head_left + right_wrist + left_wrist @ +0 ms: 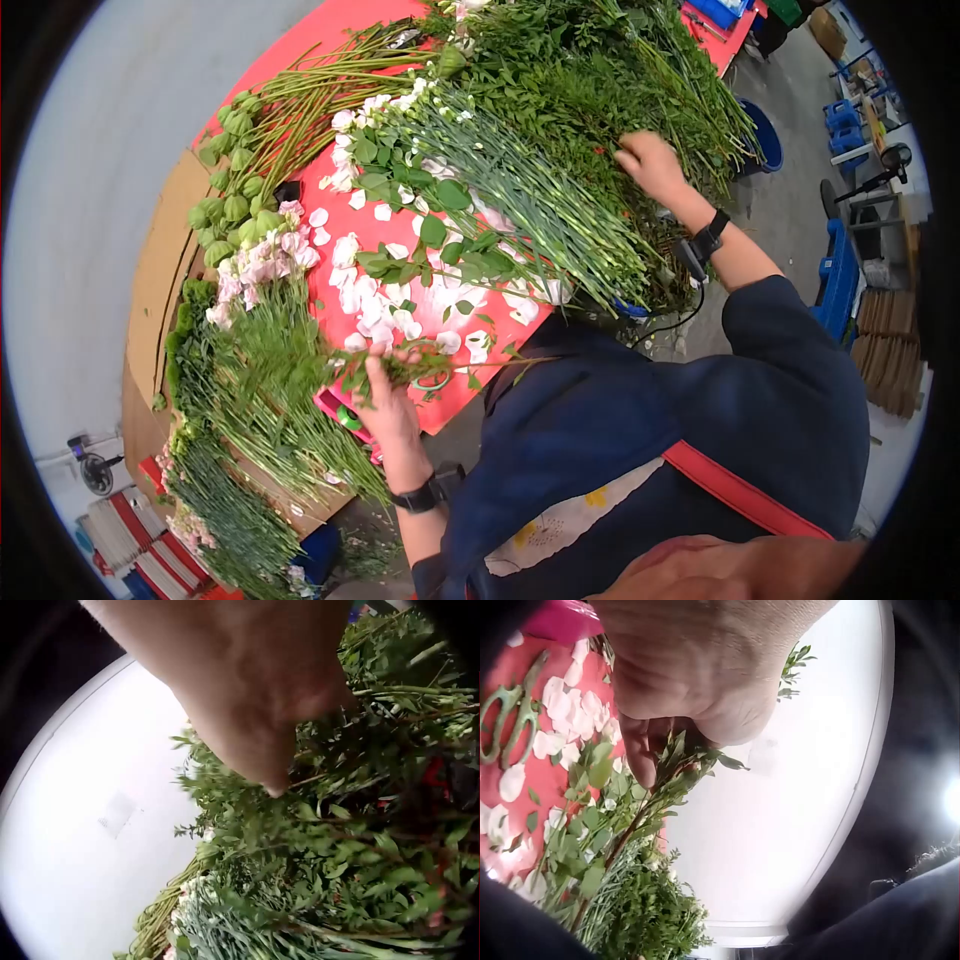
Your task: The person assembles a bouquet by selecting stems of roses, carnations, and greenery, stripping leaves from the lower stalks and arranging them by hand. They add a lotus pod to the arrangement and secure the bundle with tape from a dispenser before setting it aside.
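My left hand [390, 408] grips a leafy green branch [425, 367] over the near edge of the table. The branch's bare brown stem points toward my body, and in the left wrist view it runs down from the fingers. My right hand [657, 168] is at a heap of leafy greenery [545, 100] on the far right side. In the right wrist view, a fingertip [276, 787] shows among the leaves beside a thin stem; the other fingers are hidden, so I cannot tell whether they hold one.
White petals [375, 310] lie over the red tabletop [330, 285]. Green-handled scissors [510, 712] rest there near a pink object [335, 405]. Long-stemmed white flowers [540, 200], green pods [235, 205] and pale pink flowers [265, 262] lie around. A blue bucket [765, 140] stands at right.
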Tool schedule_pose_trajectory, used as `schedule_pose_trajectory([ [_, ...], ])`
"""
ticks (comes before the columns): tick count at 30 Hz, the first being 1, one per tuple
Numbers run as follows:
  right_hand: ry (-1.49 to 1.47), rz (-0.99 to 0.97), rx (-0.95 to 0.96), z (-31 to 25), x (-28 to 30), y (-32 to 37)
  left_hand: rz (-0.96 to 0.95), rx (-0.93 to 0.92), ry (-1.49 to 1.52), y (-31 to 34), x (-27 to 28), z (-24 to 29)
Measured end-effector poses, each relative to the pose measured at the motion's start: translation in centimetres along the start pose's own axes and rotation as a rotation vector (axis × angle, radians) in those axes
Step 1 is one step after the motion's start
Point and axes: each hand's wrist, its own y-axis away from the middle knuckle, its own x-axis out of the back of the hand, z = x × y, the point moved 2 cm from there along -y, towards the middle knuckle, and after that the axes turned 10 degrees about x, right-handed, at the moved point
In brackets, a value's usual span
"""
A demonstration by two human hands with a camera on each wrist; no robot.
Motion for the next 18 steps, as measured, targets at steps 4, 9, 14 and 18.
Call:
schedule_pose_trajectory([
  [4,0.084,-0.190,-0.014,-0.2,-5.5,3.3,-0.101,0.092,0.009,-3.8,-2.4,-1.8],
  [9,-0.088,-0.361,-0.202,1.2,-7.2,3.1,-0.209,0.197,0.019,-6.3,-5.8,-2.2],
  [14,-0.084,-0.036,-0.092,-1.1,-4.0,2.5,-0.277,0.245,0.101,-8.3,-7.1,-2.8],
  [18,-0.382,0.182,0.044,-8.4,5.0,3.9,-0.311,0.339,0.121,-7.3,-7.5,-4.8],
])
